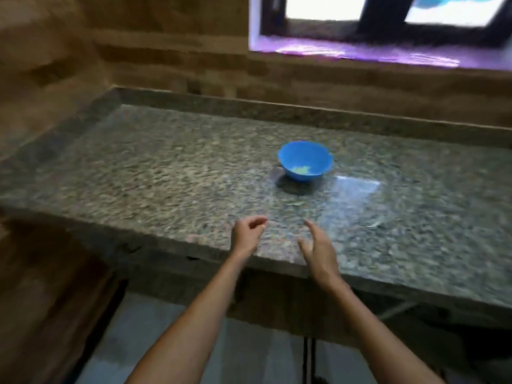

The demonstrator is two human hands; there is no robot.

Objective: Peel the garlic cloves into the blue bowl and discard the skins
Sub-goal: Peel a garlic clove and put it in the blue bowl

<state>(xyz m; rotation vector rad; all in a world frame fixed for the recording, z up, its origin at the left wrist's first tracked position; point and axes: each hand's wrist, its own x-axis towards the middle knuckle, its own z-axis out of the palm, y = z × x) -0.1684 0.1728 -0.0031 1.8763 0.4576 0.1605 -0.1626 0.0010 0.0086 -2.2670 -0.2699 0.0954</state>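
The blue bowl (304,155) sits on the speckled stone counter (138,176) with pale bits (300,170) in its bottom, well beyond both hands; the right hand (318,250) hovers over the near edge, fingers straight and spread, holding nothing; the left hand (248,234) curls its fingers toward the thumb; the blur hides whether it pinches anything.
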